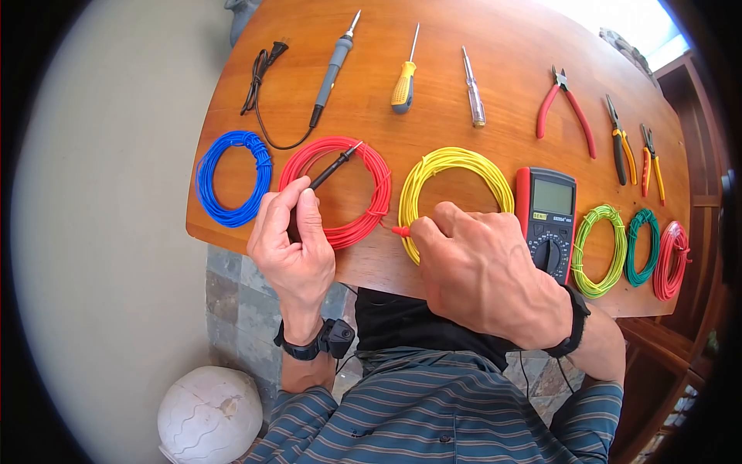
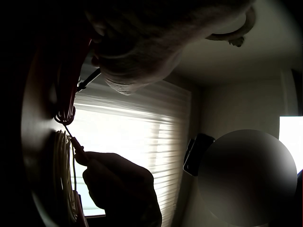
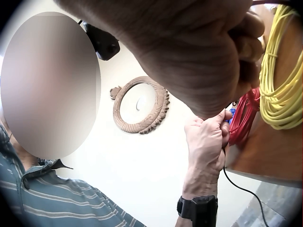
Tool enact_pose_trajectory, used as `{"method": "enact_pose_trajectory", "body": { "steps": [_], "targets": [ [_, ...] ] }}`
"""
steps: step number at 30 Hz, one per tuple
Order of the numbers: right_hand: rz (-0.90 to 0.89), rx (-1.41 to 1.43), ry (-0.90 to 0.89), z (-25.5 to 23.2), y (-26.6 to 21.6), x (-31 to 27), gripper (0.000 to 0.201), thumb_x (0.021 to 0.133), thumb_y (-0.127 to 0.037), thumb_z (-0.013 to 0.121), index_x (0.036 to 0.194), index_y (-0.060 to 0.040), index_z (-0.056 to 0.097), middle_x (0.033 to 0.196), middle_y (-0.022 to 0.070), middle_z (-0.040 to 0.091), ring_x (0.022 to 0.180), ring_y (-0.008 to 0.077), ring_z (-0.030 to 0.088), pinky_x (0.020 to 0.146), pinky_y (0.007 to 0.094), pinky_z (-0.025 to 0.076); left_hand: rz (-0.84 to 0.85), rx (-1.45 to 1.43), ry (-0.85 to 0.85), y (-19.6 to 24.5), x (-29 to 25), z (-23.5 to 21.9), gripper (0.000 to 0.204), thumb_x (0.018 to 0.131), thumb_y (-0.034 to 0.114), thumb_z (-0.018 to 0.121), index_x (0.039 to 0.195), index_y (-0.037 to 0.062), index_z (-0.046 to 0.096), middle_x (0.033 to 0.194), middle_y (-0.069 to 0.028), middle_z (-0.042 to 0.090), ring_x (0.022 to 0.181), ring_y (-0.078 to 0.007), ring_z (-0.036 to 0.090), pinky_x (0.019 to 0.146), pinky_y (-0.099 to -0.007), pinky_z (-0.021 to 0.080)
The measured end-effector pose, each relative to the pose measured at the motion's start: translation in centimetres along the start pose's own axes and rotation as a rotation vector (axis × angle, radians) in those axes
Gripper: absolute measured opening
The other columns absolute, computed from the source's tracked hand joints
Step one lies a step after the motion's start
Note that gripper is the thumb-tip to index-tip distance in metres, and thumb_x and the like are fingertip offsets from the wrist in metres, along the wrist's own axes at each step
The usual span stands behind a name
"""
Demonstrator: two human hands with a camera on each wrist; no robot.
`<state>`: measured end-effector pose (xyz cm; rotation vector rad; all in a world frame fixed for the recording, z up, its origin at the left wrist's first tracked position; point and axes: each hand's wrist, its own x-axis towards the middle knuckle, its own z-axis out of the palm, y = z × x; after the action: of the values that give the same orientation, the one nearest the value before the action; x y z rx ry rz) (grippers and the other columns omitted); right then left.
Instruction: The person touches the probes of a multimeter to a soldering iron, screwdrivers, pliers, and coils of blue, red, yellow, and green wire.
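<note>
Near edge of the table (image 1: 379,271), left part: left hand (image 1: 292,240) pinches black probe (image 1: 332,168) between thumb and fingers; metal tip points toward far edge, over big red coil (image 1: 381,185). Contact with coil: cannot tell. Right hand (image 1: 483,267), fingers curled, grips red probe (image 1: 400,231), tip toward left edge, by near side of yellow coil (image 1: 410,197). Multimeter (image 1: 552,220) lies right of that hand, screen up. Blue coil (image 1: 205,182) nearest left edge. Near right corner: yellow-green coil (image 1: 580,251), green coil (image 1: 655,243), small red coil (image 1: 662,263). Far side, left to right: soldering iron (image 1: 332,71), yellow-handled screwdriver (image 1: 403,89), clear-handled screwdriver (image 1: 474,97), red-handled cutters (image 1: 547,110).
</note>
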<state>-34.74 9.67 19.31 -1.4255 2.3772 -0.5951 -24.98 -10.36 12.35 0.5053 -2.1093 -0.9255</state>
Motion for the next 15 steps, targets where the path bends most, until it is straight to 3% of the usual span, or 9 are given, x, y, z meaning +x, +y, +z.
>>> {"method": "enact_pose_trajectory", "body": {
  "steps": [11, 15],
  "targets": [
    [-0.013, -0.035, 0.062, -0.8, -0.5, -0.2, 0.022, 0.080, -0.008, 0.069, 0.097, 0.0044, 0.066, 0.088, 0.0209, 0.067, 0.073, 0.0360, 0.073, 0.060, 0.0464, 0.056, -0.015, -0.097, 0.033, 0.9, -0.1, -1.5, 0.014, 0.101, -0.003, 0.068, 0.113, -0.0073, 0.074, 0.087, -0.0070, 0.066, 0.074, -0.0111, 0.062, 0.063, -0.0247, 0.047],
    [-0.065, 0.017, 0.150, -1.7, -0.9, 0.2, 0.026, 0.078, -0.004, 0.069, 0.102, 0.0041, 0.066, 0.084, 0.0189, 0.065, 0.070, 0.0353, 0.071, 0.059, 0.0460, 0.055, -0.150, -0.059, 0.249, 0.9, 0.7, -4.1, 0.017, 0.105, 0.002, 0.066, 0.117, -0.0063, 0.075, 0.090, -0.0030, 0.067, 0.072, -0.0056, 0.056, 0.061, -0.0212, 0.041]
  ]
}}
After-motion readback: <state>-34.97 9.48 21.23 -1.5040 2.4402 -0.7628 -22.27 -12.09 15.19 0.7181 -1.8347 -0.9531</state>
